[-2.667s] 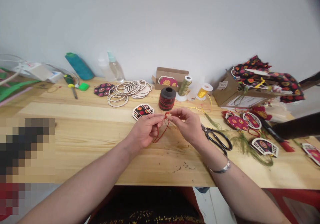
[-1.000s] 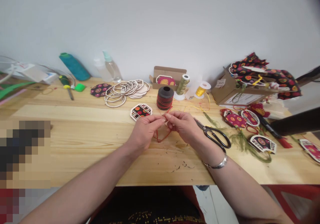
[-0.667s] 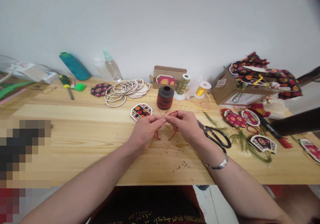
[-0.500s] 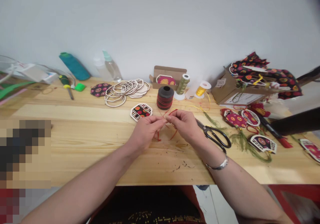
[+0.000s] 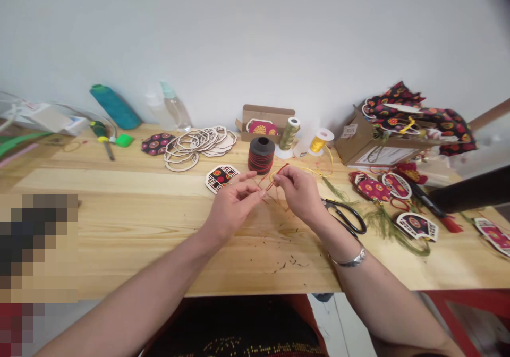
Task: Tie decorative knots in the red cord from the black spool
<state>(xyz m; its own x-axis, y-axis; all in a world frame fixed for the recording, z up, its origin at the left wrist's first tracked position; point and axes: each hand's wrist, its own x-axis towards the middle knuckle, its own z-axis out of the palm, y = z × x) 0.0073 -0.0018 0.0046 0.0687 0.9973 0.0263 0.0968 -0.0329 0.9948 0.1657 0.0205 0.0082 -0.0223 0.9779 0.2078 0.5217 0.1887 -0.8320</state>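
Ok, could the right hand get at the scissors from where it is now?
Probably yes: the handle end of the scissors lies exposed on the table, close beside the right hand. That hand is pinching red cord, though, so it would likely have to let go first.

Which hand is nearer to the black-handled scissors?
The right. The right hand is just left of the scissors, partly covering them in this view; the left hand is farther left, beyond the right hand.
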